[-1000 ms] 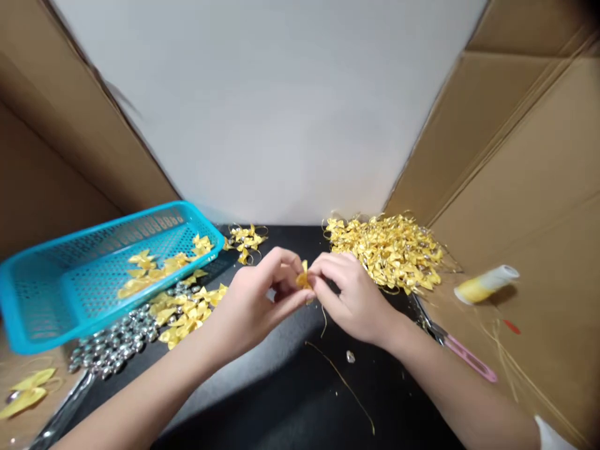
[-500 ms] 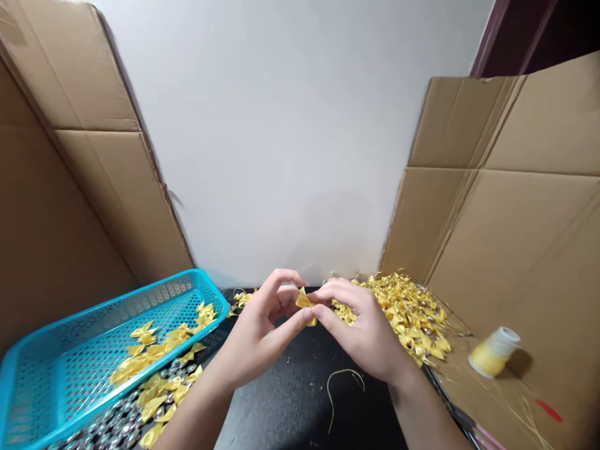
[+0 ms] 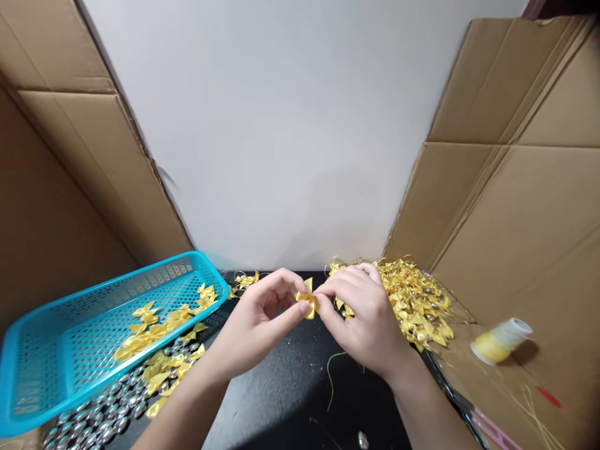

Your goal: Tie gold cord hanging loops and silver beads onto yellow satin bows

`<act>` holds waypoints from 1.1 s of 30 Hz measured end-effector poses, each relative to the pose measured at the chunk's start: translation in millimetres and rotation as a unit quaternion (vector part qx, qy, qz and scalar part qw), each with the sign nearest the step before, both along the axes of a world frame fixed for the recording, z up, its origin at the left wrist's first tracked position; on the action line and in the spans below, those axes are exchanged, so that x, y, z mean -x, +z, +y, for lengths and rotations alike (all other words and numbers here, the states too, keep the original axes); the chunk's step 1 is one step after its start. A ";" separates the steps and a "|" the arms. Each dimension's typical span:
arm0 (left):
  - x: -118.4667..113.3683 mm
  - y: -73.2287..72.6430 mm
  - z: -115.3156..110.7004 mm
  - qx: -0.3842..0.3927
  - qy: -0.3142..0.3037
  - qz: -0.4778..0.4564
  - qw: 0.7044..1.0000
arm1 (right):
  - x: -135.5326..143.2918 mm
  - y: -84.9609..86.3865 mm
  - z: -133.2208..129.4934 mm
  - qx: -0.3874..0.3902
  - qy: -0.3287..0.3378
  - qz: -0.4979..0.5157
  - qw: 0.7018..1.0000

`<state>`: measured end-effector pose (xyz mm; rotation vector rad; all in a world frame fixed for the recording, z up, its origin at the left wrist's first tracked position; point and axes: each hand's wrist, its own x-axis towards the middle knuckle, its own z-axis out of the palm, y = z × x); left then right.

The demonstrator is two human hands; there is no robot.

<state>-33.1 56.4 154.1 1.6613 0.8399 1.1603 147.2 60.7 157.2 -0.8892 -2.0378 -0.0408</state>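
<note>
Between both hands is a small yellow ribbon bow (image 3: 308, 299), held above the black tabletop (image 3: 281, 400). My left hand (image 3: 262, 319) pinches its left side between thumb and forefinger. My right hand (image 3: 359, 312) grips its right side with thumb and fingertips. A thin yellow cord (image 3: 330, 381) lies on the table below my right hand, its upper end hidden under that hand. Near the bottom edge sits one shiny silver bead (image 3: 362, 440).
At left stands a blue plastic basket (image 3: 42, 312) with yellow bows in it. Silver beads (image 3: 105, 409) and more bows lie before it. Behind my right hand is a heap of yellow bows (image 3: 415, 300). A thread spool (image 3: 501, 341) and pink-handled scissors (image 3: 492, 428) lie at right. Cardboard walls (image 3: 529, 206) flank the table.
The bow has turned and shows its loops more openly. My right hand's fingers have curled in closer around its edge. The view has tilted down a little, bringing the single bead into sight.
</note>
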 end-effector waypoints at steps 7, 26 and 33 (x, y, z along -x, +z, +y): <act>1.3 -0.7 3.9 0.010 0.035 -0.015 0.999 | -6.0 1.2 0.2 0.005 -0.010 0.018 1.000; 6.2 -2.6 9.1 0.007 0.016 0.010 1.000 | -9.2 -0.7 12.4 0.133 0.012 0.028 0.991; 2.9 -7.1 6.7 -0.042 -0.003 0.092 0.995 | -10.0 1.2 12.7 0.164 0.058 0.062 0.983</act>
